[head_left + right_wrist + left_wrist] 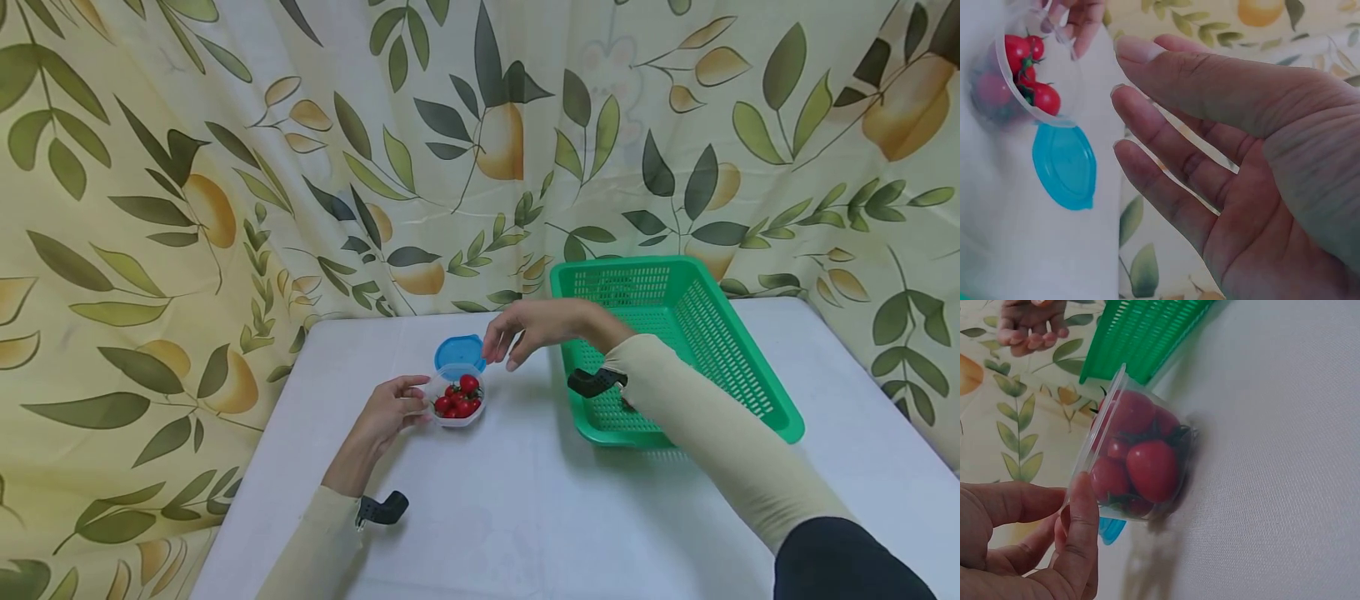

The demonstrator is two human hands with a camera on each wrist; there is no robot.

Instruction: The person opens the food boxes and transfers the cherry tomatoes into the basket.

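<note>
A small clear plastic container (pixel 458 419) stands on the table, filled with several red cherry tomatoes (pixel 1152 470) with green stems. My left hand (pixel 392 410) is at its left side. In the left wrist view, the thumb and fingers (pixel 1082 528) pinch the container's rim. Just behind the container lies a blue lid (pixel 1065 167); whether it is joined to the container I cannot tell. My right hand (pixel 534 327) hovers to the right of the lid, fingers loosely bent and apart. The right wrist view shows nothing between its thumb and fingers (pixel 1166 144).
A green plastic basket (pixel 750 367) with slotted walls stands at the right, under my right forearm. Something small and reddish-brown (pixel 627 405) in it is mostly hidden by the wrist. A leaf-and-fruit patterned curtain (pixel 420 167) hangs behind the white table (pixel 480 517).
</note>
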